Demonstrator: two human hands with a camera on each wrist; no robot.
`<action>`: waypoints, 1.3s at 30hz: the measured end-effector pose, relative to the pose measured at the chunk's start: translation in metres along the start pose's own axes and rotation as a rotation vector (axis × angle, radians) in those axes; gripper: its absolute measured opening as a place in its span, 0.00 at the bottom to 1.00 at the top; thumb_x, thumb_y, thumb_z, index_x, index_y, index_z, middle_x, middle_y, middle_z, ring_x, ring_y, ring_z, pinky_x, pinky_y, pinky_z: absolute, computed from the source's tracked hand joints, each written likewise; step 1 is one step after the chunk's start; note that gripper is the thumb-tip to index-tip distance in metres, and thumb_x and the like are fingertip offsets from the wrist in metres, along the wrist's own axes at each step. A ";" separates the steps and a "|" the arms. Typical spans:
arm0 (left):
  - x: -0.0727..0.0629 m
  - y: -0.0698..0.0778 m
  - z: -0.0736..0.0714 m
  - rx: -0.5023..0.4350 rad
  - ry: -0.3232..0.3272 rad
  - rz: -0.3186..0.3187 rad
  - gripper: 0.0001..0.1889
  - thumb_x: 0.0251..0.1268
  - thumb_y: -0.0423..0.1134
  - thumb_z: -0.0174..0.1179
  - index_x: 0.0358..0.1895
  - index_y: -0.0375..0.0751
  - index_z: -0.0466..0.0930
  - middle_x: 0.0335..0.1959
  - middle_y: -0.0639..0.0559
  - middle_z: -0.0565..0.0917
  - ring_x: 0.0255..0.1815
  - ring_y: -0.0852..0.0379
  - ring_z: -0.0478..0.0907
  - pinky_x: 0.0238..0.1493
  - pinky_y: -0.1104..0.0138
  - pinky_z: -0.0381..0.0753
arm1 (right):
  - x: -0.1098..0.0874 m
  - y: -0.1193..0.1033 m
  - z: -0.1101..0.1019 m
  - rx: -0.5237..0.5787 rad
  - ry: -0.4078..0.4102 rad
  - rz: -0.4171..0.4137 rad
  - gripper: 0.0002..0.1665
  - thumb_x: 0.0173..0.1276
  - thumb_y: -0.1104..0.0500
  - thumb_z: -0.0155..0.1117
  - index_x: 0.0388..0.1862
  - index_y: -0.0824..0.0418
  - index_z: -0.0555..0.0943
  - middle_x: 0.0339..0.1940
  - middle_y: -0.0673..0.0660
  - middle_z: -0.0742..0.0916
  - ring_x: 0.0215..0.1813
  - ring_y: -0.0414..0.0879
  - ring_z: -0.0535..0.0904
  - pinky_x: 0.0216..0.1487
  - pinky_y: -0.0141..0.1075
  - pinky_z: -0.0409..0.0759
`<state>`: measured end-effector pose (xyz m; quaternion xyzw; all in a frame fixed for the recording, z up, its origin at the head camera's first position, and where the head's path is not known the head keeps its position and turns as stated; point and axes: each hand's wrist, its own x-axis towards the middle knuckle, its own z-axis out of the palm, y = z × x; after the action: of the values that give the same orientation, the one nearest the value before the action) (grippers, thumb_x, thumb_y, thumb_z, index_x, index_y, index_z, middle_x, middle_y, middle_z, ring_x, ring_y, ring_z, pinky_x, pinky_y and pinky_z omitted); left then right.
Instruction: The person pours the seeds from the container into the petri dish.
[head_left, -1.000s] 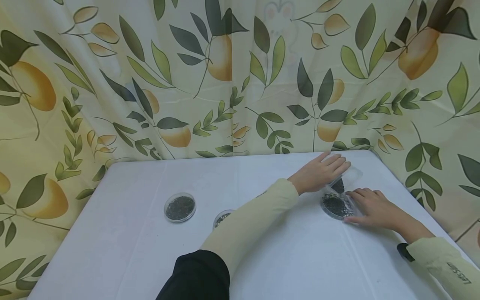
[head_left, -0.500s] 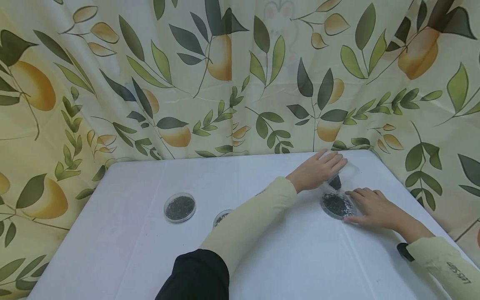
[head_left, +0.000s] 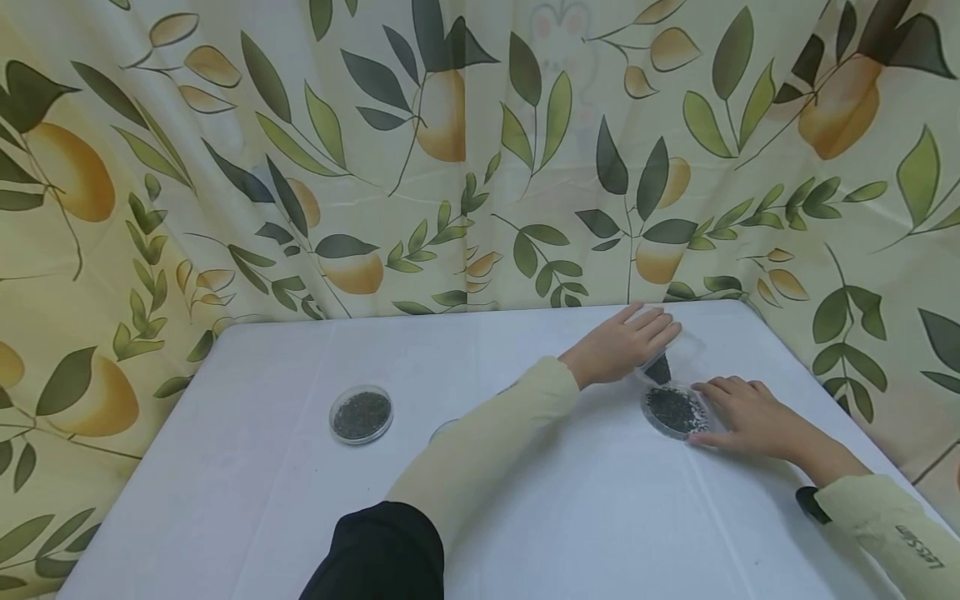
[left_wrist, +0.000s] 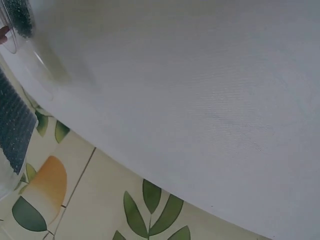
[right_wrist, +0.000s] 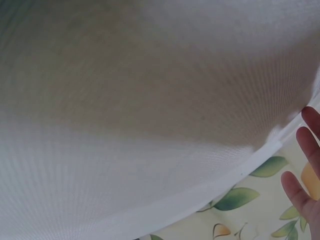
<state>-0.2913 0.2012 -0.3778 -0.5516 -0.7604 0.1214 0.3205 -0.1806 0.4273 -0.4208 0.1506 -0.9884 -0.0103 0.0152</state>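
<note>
In the head view, my left hand (head_left: 618, 343) holds a clear container (head_left: 658, 368) tipped over, with dark granules gathered at its lower side. Its fingers lie stretched along the far side, and part of the container is hidden behind the hand. Just below it, a round clear dish (head_left: 673, 412) of dark and whitish granules lies on the table. My right hand (head_left: 750, 419) grips that dish's right rim, thumb at the front and fingers at the back. The left wrist view catches the tilted container (left_wrist: 15, 125) and the dish (left_wrist: 21, 17) at its left edge.
Another round dish (head_left: 361, 415) of dark granules stands on the white-covered table (head_left: 300, 500) to the left. A sliver of a further dish (head_left: 444, 427) shows behind the left sleeve. A curtain with leaves and fruit (head_left: 480, 167) hangs along the table's back edge.
My left hand has drifted left with the tilted container, which now hangs over the dish's upper left part. Its sleeve covers more of the middle dish. My right hand has stayed put.
</note>
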 end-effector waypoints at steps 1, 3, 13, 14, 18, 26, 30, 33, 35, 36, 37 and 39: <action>-0.001 0.000 -0.001 -0.001 -0.001 0.001 0.24 0.71 0.32 0.39 0.69 0.46 0.61 0.67 0.53 0.69 0.70 0.57 0.64 0.73 0.61 0.57 | 0.000 0.000 0.000 0.000 0.000 0.001 0.51 0.48 0.28 0.65 0.56 0.68 0.75 0.53 0.69 0.80 0.56 0.65 0.73 0.51 0.62 0.67; -0.003 0.000 -0.002 -0.010 0.002 0.003 0.24 0.70 0.32 0.40 0.69 0.46 0.61 0.67 0.54 0.69 0.70 0.57 0.64 0.73 0.61 0.57 | 0.000 0.000 -0.001 -0.001 -0.002 0.002 0.51 0.48 0.28 0.65 0.56 0.69 0.75 0.53 0.69 0.80 0.56 0.65 0.73 0.51 0.63 0.67; -0.001 0.011 -0.005 -0.050 0.054 0.035 0.23 0.73 0.34 0.37 0.69 0.46 0.61 0.67 0.55 0.69 0.70 0.57 0.63 0.73 0.62 0.57 | -0.002 -0.001 -0.002 0.003 0.018 -0.010 0.52 0.48 0.30 0.66 0.56 0.70 0.74 0.53 0.70 0.80 0.56 0.64 0.73 0.50 0.61 0.67; 0.000 0.012 -0.005 -0.052 0.063 0.037 0.23 0.73 0.34 0.37 0.69 0.46 0.61 0.67 0.55 0.69 0.70 0.58 0.63 0.73 0.62 0.57 | -0.002 -0.001 -0.002 0.004 0.021 -0.011 0.52 0.48 0.30 0.67 0.56 0.71 0.74 0.53 0.70 0.80 0.56 0.64 0.73 0.50 0.61 0.67; 0.001 0.015 -0.007 -0.041 0.090 0.047 0.23 0.74 0.34 0.34 0.69 0.47 0.62 0.67 0.55 0.70 0.70 0.58 0.64 0.73 0.62 0.57 | -0.002 -0.001 -0.002 0.010 0.024 -0.017 0.53 0.47 0.30 0.67 0.56 0.72 0.73 0.54 0.71 0.79 0.56 0.64 0.72 0.49 0.61 0.67; 0.000 0.017 -0.008 -0.009 0.093 0.056 0.23 0.74 0.33 0.32 0.69 0.47 0.62 0.67 0.55 0.70 0.70 0.59 0.63 0.73 0.63 0.56 | -0.002 0.000 -0.001 0.024 0.036 -0.019 0.55 0.47 0.31 0.68 0.60 0.72 0.70 0.58 0.73 0.75 0.58 0.64 0.69 0.49 0.61 0.66; -0.001 0.017 -0.007 -0.002 0.091 0.051 0.23 0.74 0.34 0.32 0.69 0.47 0.62 0.67 0.55 0.70 0.70 0.59 0.64 0.73 0.63 0.57 | -0.002 0.000 -0.001 0.025 0.038 -0.026 0.55 0.47 0.32 0.69 0.60 0.72 0.70 0.58 0.73 0.75 0.58 0.64 0.69 0.49 0.61 0.66; -0.002 0.017 -0.006 -0.006 0.068 0.043 0.23 0.74 0.35 0.33 0.70 0.46 0.61 0.68 0.55 0.69 0.70 0.59 0.63 0.73 0.62 0.57 | -0.001 0.000 -0.001 0.019 0.033 -0.024 0.54 0.47 0.31 0.68 0.59 0.72 0.71 0.56 0.72 0.76 0.58 0.64 0.70 0.49 0.61 0.67; -0.003 0.017 -0.005 -0.021 0.044 0.029 0.23 0.74 0.37 0.36 0.70 0.46 0.60 0.68 0.54 0.69 0.70 0.58 0.63 0.73 0.62 0.57 | -0.001 0.001 0.000 0.013 0.026 -0.020 0.54 0.47 0.30 0.67 0.58 0.72 0.71 0.55 0.72 0.77 0.57 0.64 0.71 0.49 0.61 0.67; -0.003 0.016 -0.005 -0.030 0.032 0.017 0.23 0.74 0.38 0.37 0.70 0.46 0.60 0.68 0.55 0.69 0.71 0.58 0.63 0.73 0.62 0.56 | -0.001 0.001 0.000 0.010 0.024 -0.017 0.54 0.47 0.30 0.67 0.58 0.72 0.71 0.55 0.72 0.78 0.57 0.64 0.71 0.49 0.61 0.67; -0.003 0.016 -0.005 -0.041 0.021 0.006 0.24 0.73 0.40 0.40 0.70 0.46 0.60 0.68 0.55 0.69 0.71 0.58 0.63 0.73 0.62 0.56 | -0.001 0.001 0.001 0.006 0.021 -0.015 0.54 0.48 0.30 0.67 0.57 0.72 0.72 0.54 0.72 0.78 0.56 0.64 0.72 0.49 0.61 0.67; -0.004 0.015 -0.005 -0.065 0.007 -0.022 0.26 0.71 0.44 0.44 0.70 0.46 0.60 0.68 0.54 0.69 0.71 0.58 0.63 0.73 0.62 0.56 | -0.001 0.001 0.001 0.001 0.019 -0.012 0.53 0.48 0.30 0.66 0.56 0.72 0.73 0.54 0.71 0.79 0.56 0.64 0.72 0.50 0.61 0.67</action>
<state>-0.2758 0.2018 -0.3838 -0.5540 -0.7688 0.0911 0.3063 -0.1798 0.4283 -0.4219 0.1565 -0.9873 -0.0086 0.0243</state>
